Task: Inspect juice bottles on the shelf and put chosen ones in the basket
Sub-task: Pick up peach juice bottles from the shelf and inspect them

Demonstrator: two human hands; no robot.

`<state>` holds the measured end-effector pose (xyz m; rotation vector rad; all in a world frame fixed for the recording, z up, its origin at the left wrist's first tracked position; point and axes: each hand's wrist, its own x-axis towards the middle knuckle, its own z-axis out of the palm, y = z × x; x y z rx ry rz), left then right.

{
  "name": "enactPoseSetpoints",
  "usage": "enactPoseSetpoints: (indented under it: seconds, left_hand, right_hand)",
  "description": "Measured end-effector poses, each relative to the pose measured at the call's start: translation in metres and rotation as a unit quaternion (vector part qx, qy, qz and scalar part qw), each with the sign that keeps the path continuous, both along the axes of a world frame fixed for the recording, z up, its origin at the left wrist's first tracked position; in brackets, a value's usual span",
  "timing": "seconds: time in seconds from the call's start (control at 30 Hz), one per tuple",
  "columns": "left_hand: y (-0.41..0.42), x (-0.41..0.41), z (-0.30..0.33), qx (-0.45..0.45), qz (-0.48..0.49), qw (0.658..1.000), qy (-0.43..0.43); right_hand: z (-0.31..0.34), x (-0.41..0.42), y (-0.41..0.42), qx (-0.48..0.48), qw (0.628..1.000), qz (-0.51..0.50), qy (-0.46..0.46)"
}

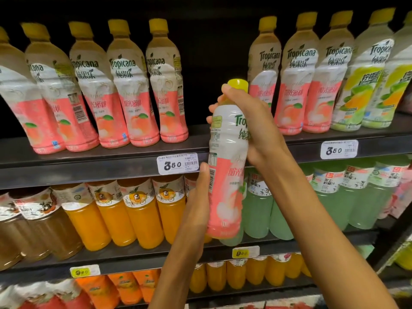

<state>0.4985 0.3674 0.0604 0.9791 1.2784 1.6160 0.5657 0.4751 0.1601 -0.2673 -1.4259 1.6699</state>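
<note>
We grip the peach bottle (225, 175) with both hands: our right hand (249, 121) wraps its upper body below the yellow cap, our left hand (198, 197) curls round its lower part. We hold it upright in front of the shelf (89, 161), before a gap in the row of peach bottles (131, 85). Lime bottles (365, 74) stand far right.

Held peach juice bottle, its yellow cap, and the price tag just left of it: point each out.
Held peach juice bottle (225, 197): head view, pink lower label.
Yellow cap (238, 83): head view, cap's side.
Price tag (177, 164): head view, tag's face.
</note>
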Motion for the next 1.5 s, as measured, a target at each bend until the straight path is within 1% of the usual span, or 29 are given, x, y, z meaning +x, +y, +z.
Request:
enactPoseSetpoints:
  seconds: [0.1, 0.17, 0.2, 0.3, 0.37, 0.4, 0.5, 0.57, 0.67, 0.77, 0.83, 0.9, 0.97, 1.03, 1.1, 1.17, 1.23, 1.33, 1.43, 1.5]
  left_hand:
    - [-0.001, 0.003, 0.000, 0.014, 0.000, 1.000, -0.016]
    - [-0.004, 0.002, 0.002, 0.022, -0.034, 0.997, -0.067]
    - [-0.006, 0.002, 0.003, 0.024, -0.066, 0.992, -0.104]
    - [-0.011, 0.006, 0.005, 0.030, -0.188, 0.965, -0.183]
    - [-0.012, 0.009, 0.004, 0.028, -0.231, 0.950, -0.210]
    - [-0.011, 0.010, 0.003, 0.026, -0.237, 0.947, -0.214]
    - [-0.009, 0.007, -0.002, 0.022, -0.224, 0.955, -0.191]
    - [-0.007, 0.004, -0.005, 0.002, -0.180, 0.972, -0.150]
    - [-0.004, -0.007, -0.004, -0.022, -0.079, 0.994, -0.067]
    - [-0.004, -0.003, 0.003, -0.012, -0.043, 0.999, -0.012]
    - [-0.002, 0.005, 0.002, -0.004, -0.015, 1.000, 0.012]
    - [-0.003, 0.011, 0.001, 0.025, -0.010, 1.000, 0.013]
    - [-0.006, 0.012, 0.001, 0.044, -0.029, 0.998, -0.024]
    - [-0.011, 0.010, 0.004, 0.049, -0.083, 0.992, -0.076]
    - [-0.013, 0.012, 0.005, 0.042, -0.139, 0.981, -0.125]
    - [-0.013, 0.016, 0.004, 0.039, -0.161, 0.975, -0.151]
    - [-0.011, 0.018, 0.000, 0.032, -0.143, 0.978, -0.146]
    - [-0.008, 0.018, -0.001, 0.019, -0.125, 0.985, -0.114]
    - [-0.005, 0.018, -0.002, -0.005, -0.109, 0.992, -0.063]
    - [-0.005, 0.016, -0.002, -0.008, -0.076, 0.997, -0.027]
  right_hand:
    - [-0.001, 0.001, -0.002, 0.015, 1.000, -0.008, -0.009]
    - [0.000, 0.004, -0.001, 0.026, 0.999, 0.015, -0.014]
    - [0.001, 0.006, 0.001, 0.017, 0.999, 0.048, -0.007]
    - [0.001, 0.004, 0.003, -0.080, 0.980, 0.179, 0.033]
    - [-0.002, -0.001, 0.003, -0.146, 0.957, 0.240, 0.064]
    - [-0.003, -0.002, 0.003, -0.161, 0.952, 0.251, 0.077]
    - [-0.006, -0.004, 0.003, -0.155, 0.956, 0.234, 0.085]
    - [-0.004, -0.003, 0.003, -0.141, 0.964, 0.213, 0.068]
    - [0.000, 0.002, 0.004, -0.079, 0.988, 0.133, -0.007]
    - [0.002, 0.002, 0.006, -0.038, 0.998, 0.044, -0.039]
    - [0.001, 0.000, 0.006, -0.034, 0.998, 0.029, -0.050]
    - [0.000, -0.001, 0.008, -0.020, 0.997, 0.034, -0.069]
    - [0.000, 0.001, 0.008, -0.014, 0.996, 0.061, -0.068]
    - [0.000, 0.003, 0.008, -0.059, 0.990, 0.120, -0.036]
    - [0.000, 0.001, 0.008, -0.125, 0.975, 0.187, 0.003]
    - [0.000, -0.002, 0.006, -0.150, 0.961, 0.232, 0.025]
    - [0.000, -0.004, 0.004, -0.145, 0.956, 0.252, 0.042]
    - [-0.001, -0.003, 0.003, -0.144, 0.952, 0.260, 0.077]
    - [-0.005, -0.001, 0.003, -0.133, 0.947, 0.271, 0.106]
    - [-0.006, 0.000, 0.004, -0.124, 0.951, 0.262, 0.108]
